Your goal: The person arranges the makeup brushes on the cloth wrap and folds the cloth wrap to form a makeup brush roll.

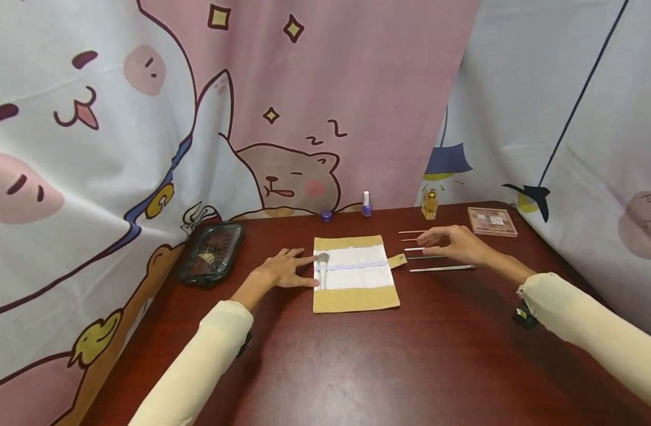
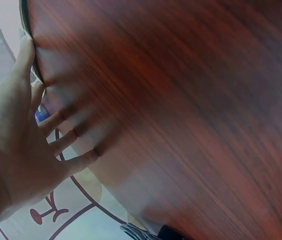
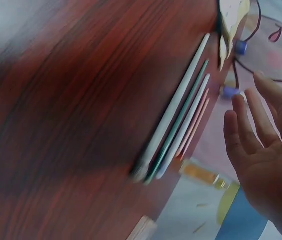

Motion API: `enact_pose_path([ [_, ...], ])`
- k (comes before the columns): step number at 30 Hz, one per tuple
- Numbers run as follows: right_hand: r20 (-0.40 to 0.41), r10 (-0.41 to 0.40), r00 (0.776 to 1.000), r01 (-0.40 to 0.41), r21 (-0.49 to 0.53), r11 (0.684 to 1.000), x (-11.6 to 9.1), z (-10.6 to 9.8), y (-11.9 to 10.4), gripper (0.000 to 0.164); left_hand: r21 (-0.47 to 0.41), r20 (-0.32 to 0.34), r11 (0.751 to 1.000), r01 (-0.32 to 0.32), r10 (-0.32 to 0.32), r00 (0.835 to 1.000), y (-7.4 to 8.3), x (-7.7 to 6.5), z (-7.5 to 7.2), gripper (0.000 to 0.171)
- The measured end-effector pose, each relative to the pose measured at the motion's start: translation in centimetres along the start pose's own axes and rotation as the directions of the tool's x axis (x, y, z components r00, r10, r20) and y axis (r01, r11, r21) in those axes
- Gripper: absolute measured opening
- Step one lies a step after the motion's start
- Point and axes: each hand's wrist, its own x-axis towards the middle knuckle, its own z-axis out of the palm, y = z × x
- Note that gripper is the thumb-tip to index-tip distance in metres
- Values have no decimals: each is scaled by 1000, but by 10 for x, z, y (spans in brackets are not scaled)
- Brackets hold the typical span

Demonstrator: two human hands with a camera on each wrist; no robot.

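Note:
An unrolled tan and white cloth brush roll [image 1: 360, 300] lies on the table, with one white-handled makeup brush [image 1: 322, 275] tucked under its lilac band near the left edge. My left hand [image 1: 285, 269] rests beside that edge, fingers spread, thumb and index finger touching the cloth. Over to the right, my right hand [image 1: 455, 244] hovers above a row of loose makeup brushes with loosely bent fingers. Nothing shows between those fingers in the right wrist view. That row includes a long white brush [image 3: 173, 110], a dark green brush [image 3: 183, 112] and slim pink ones [image 3: 193, 122].
A black tray wrapped in plastic [image 1: 210, 254] lies at the left. Along the back edge stand a purple jar [image 1: 326, 216], a purple nail polish bottle [image 1: 366, 207] and a gold perfume bottle [image 1: 429, 205]. An eyeshadow palette [image 1: 492, 222] lies at the back right, before a printed curtain [image 1: 389, 106].

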Motion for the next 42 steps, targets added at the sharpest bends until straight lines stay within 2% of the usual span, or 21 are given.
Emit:
enact_pose_path([
  [5,37,34,999,-35,32,999,-14,-11,16,32,1,-3,1000,1,-1,1000,0,1,0,86],
  [11,52,87,995,-87,-16,996,-30,-25,34,29,-9,-6,1000,-2,2,1000,-1,1,0,86],
  [17,41,62,997,-59,-80,995,-45,-31,54,26,-10,10,1000,0,0,1000,-1,1,-1,87],
  [21,42,53,998,-50,-69,996,-51,-33,64,26,-6,16,1000,4,-4,1000,-1,1,-3,87],
  [28,74,142,987,-133,-115,984,-56,-36,70,27,-10,18,1000,8,-8,1000,-1,1,-3,87],
  [33,88,177,980,-165,-128,978,-59,-33,73,28,-9,26,1000,11,-11,1000,0,1,-4,87],
  [42,97,119,988,-99,-194,976,-58,-32,76,11,-12,21,1000,6,-6,1000,1,-1,-4,87],
])
